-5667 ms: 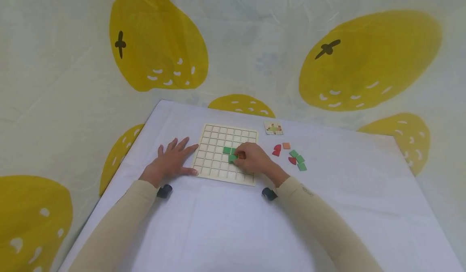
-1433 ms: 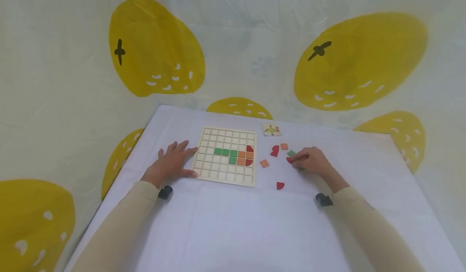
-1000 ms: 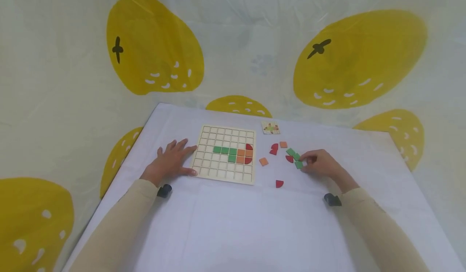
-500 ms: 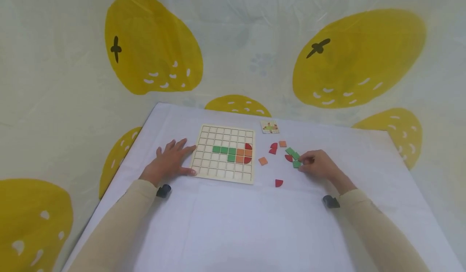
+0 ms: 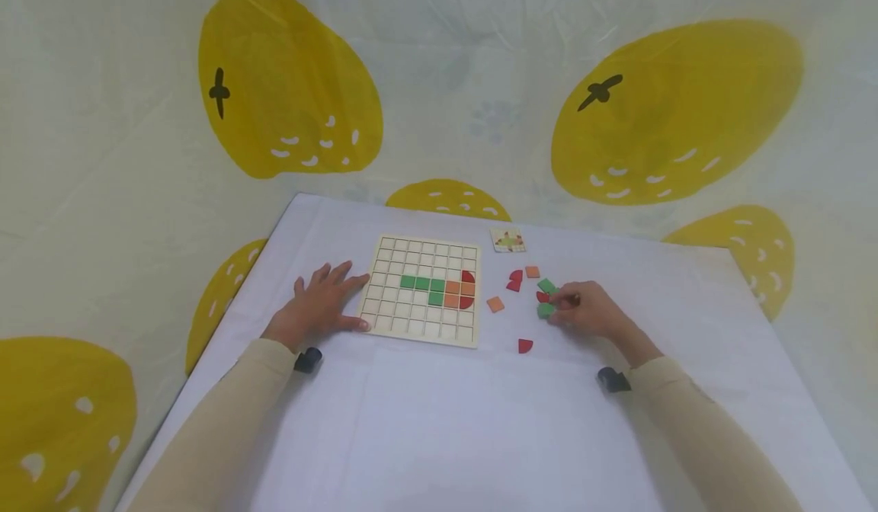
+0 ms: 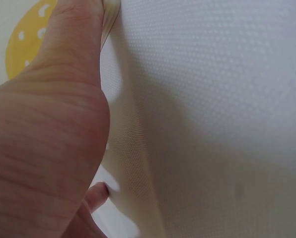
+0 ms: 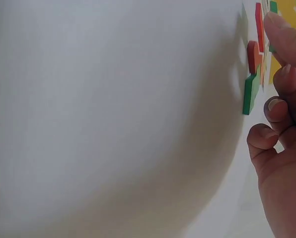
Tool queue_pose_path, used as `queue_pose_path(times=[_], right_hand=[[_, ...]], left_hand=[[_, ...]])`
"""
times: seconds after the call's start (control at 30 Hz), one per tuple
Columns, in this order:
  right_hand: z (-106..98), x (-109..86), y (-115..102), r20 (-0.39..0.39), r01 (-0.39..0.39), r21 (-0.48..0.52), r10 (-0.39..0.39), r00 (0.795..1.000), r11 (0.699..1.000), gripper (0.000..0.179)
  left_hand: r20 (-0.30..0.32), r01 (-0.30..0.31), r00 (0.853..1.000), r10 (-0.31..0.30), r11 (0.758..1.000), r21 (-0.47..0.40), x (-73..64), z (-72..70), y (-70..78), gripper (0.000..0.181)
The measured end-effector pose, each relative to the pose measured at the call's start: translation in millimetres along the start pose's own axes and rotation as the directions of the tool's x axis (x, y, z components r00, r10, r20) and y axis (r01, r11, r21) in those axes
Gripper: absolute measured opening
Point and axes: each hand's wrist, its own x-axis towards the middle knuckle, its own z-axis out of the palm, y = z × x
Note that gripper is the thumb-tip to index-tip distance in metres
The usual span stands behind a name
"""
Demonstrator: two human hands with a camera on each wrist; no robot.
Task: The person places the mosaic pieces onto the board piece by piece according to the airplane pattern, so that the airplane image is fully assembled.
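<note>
A pale grid board (image 5: 398,318) lies on the white table, with green squares, orange squares (image 5: 453,287) and two red quarter-circles (image 5: 467,302) in its cells. My left hand (image 5: 318,302) rests with spread fingers at the board's left edge, thumb and a fingertip touching it. To the right of the board my right hand (image 5: 590,310) pinches a green square tile (image 5: 545,311) at its fingertips, low over the table. Partly behind those fingers are another green tile (image 5: 546,286) and a red piece (image 5: 543,297). The right wrist view shows the thumb (image 7: 287,42) and curled fingers beside colored pieces.
Red pieces (image 5: 514,280), an orange square (image 5: 532,272) and a second orange square (image 5: 495,304) lie between board and right hand. Nearer sits a red quarter-circle (image 5: 525,345). A small pattern card (image 5: 507,240) lies behind. A lemon-print cloth (image 5: 466,116) hangs beyond the table.
Orange and red pieces and another green square have come onto the board since the oldest frame. The right hand moved from board to loose pieces, lately shifting left with a green tile. Left hand stays.
</note>
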Motion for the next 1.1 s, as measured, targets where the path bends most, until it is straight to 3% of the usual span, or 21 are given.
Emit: queue_pose_path(times=[0.37,1.1], right_hand=[[4,6.2,-26,0.015,-0.013,0.021,0.013,1.0,1.0,0.031],[18,19.9,-66,-0.005,0.129,0.057,-0.129,0.992,0.99,0.025]], left_hand=[[0.011,0.002,1.0,-0.002,1.0,-0.008,2.0,0.5,-0.5,0.101],[-0.001,-0.004,1.0,0.004,1.0,-0.004,-4.3,-5.0,3.1,0.1]])
